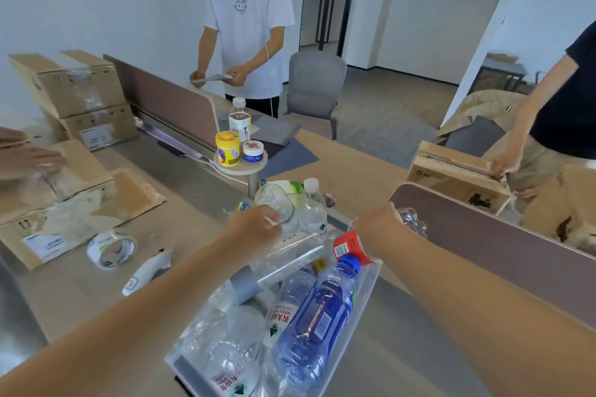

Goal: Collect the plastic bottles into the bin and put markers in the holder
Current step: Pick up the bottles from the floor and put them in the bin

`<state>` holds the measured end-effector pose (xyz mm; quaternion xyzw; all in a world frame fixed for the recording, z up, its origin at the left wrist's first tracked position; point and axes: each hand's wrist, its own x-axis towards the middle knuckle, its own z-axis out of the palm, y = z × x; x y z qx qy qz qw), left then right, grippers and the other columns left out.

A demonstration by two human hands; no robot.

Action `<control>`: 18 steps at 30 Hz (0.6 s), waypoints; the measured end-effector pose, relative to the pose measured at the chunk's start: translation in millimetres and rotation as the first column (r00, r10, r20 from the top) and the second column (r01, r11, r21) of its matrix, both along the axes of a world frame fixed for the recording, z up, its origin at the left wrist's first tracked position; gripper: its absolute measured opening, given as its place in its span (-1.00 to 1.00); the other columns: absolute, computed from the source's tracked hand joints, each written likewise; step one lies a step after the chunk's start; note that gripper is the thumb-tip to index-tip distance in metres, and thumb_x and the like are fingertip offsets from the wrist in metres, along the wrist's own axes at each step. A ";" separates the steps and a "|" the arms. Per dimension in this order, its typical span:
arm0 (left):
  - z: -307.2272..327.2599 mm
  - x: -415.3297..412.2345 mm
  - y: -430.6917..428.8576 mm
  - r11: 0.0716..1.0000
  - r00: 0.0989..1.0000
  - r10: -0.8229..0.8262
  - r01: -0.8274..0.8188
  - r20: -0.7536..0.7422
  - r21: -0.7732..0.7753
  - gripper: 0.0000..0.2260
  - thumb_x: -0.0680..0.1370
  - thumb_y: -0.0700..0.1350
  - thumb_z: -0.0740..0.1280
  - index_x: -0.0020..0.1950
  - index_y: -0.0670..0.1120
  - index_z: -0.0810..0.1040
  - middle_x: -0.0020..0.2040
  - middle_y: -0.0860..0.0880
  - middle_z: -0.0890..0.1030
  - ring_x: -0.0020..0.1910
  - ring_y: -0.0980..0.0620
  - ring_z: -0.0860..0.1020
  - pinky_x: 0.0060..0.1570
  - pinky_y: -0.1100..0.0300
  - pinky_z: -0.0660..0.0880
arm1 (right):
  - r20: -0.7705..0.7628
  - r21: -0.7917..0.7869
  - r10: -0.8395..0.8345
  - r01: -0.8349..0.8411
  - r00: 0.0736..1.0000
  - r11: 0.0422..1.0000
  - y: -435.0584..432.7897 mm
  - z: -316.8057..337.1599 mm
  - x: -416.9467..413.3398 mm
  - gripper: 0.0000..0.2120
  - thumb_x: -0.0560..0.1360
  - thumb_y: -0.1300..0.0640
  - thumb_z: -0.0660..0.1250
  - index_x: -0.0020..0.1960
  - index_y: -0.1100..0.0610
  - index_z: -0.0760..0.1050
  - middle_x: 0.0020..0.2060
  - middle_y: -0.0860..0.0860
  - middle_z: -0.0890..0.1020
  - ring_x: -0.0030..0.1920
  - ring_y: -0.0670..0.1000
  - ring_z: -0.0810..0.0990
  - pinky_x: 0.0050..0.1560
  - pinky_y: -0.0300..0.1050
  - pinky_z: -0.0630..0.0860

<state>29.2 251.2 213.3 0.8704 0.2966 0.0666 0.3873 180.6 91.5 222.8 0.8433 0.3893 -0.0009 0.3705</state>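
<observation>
A clear plastic bin [366,295] lies on the desk in front of me with several plastic bottles in it, among them a blue bottle [317,322] and clear red-labelled ones [280,316]. My left hand [254,229] grips a clear empty bottle [277,203], tilted, just beyond the bin's far end. My right hand [377,225] holds a clear crumpled bottle with a red label [350,246] over the bin's far right corner. Another clear capped bottle [312,209] stands upright between my hands. No markers or holder are visible.
A small round stand [240,167] carries a yellow jar [228,148] and a blue-white tub; a bottle [239,119] stands behind. Tape roll [111,250] and cardboard boxes [74,87] lie left. Brown dividers [483,248] flank the desk. Other people stand across and to the right.
</observation>
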 end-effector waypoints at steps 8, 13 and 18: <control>9.7 15.4 -6.0 0.999 1.000 0.020 -0.021 0.018 0.033 -0.79 0.54 -0.15 0.22 0.10 0.03 0.56 -0.05 0.04 0.54 -0.31 0.14 0.49 -0.38 0.33 0.44 | 0.061 0.167 0.169 -0.177 0.984 0.970 -10.0 2.1 6.1 -0.50 0.44 -0.06 0.31 0.34 0.04 0.38 0.26 0.03 0.49 0.26 0.11 0.45 0.40 0.19 0.13; 28.7 13.0 -25.3 0.994 0.994 -0.094 0.090 0.047 0.067 -0.81 0.54 -0.11 0.26 0.13 -0.02 0.56 -0.02 0.03 0.58 -0.24 0.11 0.49 -0.32 0.29 0.38 | -0.022 0.439 0.093 -0.074 0.995 0.895 -32.8 12.6 -14.0 -0.53 0.52 -0.04 0.19 0.39 0.09 0.32 0.20 0.05 0.52 0.20 0.11 0.50 0.33 0.02 0.31; 48.0 -9.0 -33.1 0.974 0.977 -0.203 0.195 0.060 0.116 -0.78 0.53 -0.11 0.26 0.16 -0.02 0.56 0.00 0.04 0.57 -0.05 0.04 0.53 -0.19 0.25 0.38 | -0.132 0.544 -0.022 0.091 0.991 0.834 -56.9 15.8 -40.4 -0.60 0.53 0.05 0.20 0.35 0.08 0.37 0.27 0.06 0.49 0.27 0.11 0.47 0.27 -0.03 0.40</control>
